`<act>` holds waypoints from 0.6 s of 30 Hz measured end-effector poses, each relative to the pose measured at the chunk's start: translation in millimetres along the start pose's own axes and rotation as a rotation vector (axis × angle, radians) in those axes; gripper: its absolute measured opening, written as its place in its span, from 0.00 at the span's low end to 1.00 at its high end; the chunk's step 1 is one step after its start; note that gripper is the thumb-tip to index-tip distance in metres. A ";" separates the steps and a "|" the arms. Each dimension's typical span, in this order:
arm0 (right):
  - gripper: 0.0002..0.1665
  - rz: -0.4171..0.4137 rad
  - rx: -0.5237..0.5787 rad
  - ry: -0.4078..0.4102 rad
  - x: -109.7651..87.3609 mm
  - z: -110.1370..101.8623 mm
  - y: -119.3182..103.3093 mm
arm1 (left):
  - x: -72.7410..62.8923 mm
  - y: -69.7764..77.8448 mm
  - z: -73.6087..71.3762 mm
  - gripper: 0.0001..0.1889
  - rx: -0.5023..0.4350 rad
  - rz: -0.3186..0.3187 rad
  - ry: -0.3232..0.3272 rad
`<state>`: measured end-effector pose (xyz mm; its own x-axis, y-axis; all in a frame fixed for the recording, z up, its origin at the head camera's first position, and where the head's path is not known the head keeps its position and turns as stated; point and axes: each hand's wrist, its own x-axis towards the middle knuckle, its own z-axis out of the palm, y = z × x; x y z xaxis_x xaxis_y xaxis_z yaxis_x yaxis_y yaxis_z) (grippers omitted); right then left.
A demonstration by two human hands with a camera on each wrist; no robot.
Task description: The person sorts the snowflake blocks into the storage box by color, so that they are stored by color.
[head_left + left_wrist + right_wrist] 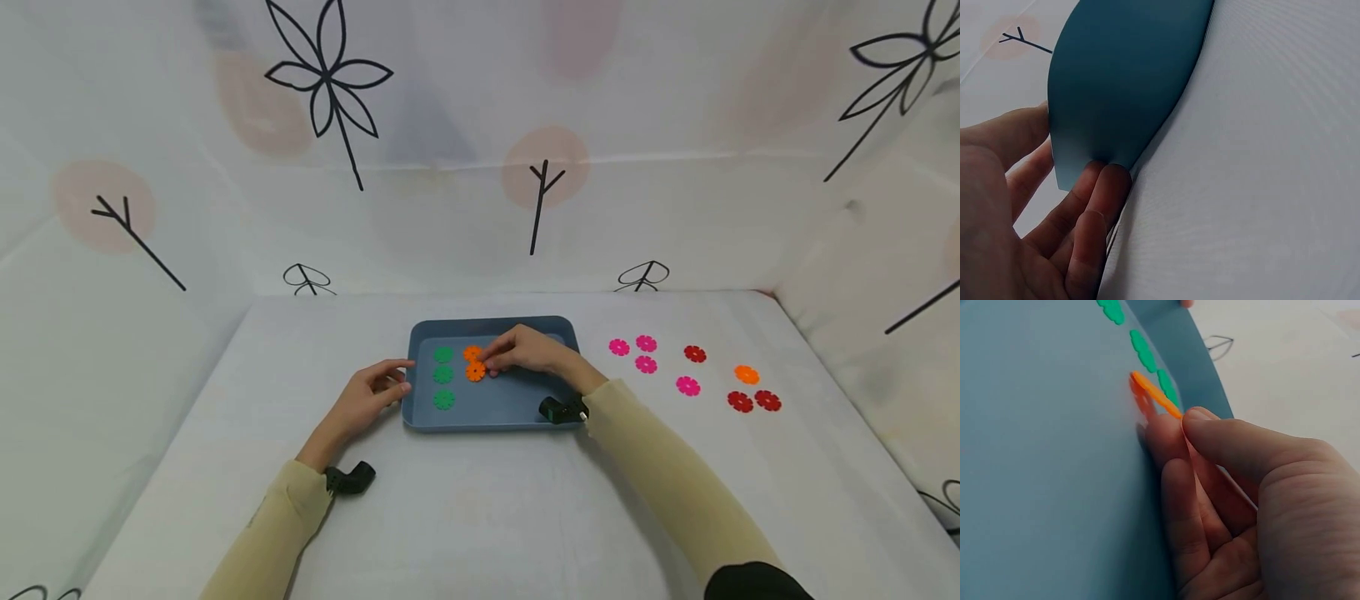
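Observation:
My right hand [519, 350] is over the tray and pinches an orange flower-shaped disc [1155, 394] between thumb and fingertips. The disc is tilted, with its edge toward the right wrist camera and a reflection on the tray beneath. In the head view a second orange flower disc [472, 353] is by the fingertips, just beyond the lower one. Left of these, green flower discs [444, 375] form a column in the blue-grey tray [495, 428]. My left hand [369, 395] is at the tray's left side, fingertips [1113, 187] touching its outer wall, thumb near the rim.
Right of the tray, several pink flower discs [646, 364] lie scattered on the white tabletop [480, 517]. Farther right are dark red discs [739, 402] and one orange disc [746, 374]. Patterned white cloth walls [450, 225] stand behind and at both sides.

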<state>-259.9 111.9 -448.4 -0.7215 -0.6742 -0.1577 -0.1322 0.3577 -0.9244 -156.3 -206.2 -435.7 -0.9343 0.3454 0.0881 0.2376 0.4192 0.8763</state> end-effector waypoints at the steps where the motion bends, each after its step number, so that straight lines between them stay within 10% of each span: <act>1: 0.14 -0.001 0.000 0.001 0.0 -0.1 0.0 | -0.2 0.2 0.0 0.21 0.000 -0.001 0.000; 18: 0.12 -0.014 0.043 0.012 0.0 -0.9 0.9 | -1.1 5.5 -0.1 0.21 0.011 -0.008 0.003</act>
<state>-260.7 112.7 -448.8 -0.7278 -0.6713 -0.1403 -0.1134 0.3196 -0.9408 -154.0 -204.3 -430.9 -0.9370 0.3394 0.0825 0.2329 0.4312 0.8717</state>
